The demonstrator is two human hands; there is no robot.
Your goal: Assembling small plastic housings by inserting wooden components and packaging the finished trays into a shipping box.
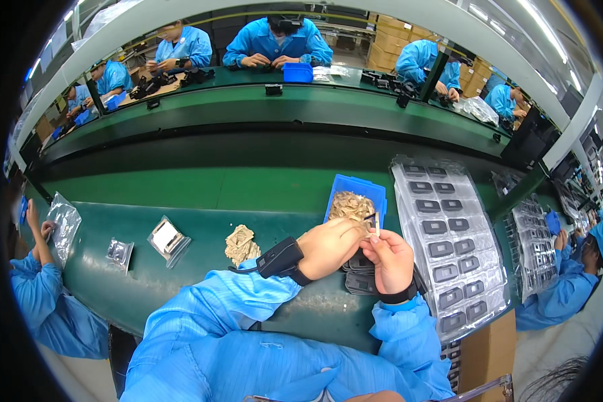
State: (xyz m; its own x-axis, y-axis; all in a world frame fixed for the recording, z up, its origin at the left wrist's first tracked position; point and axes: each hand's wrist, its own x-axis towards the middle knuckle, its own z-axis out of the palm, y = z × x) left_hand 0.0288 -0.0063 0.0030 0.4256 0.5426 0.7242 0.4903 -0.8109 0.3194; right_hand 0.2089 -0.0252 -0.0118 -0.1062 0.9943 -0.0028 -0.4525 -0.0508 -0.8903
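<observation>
A long green table (181,234) ran through a workshop lined with people in blue coats, a raised green shelf (281,110) beyond it, and its near edge curved under the person's sleeves. The left hand (328,246) reached to the blue bin (375,191) of tan pieces, fingers curled, their hold hidden, while the right hand (390,260) pinched a small thin piece (376,224) upright just beside that bin. A clear tray of dark parts (449,248) crowded the right; bare green lay open at left around a few small bags (169,238).
</observation>
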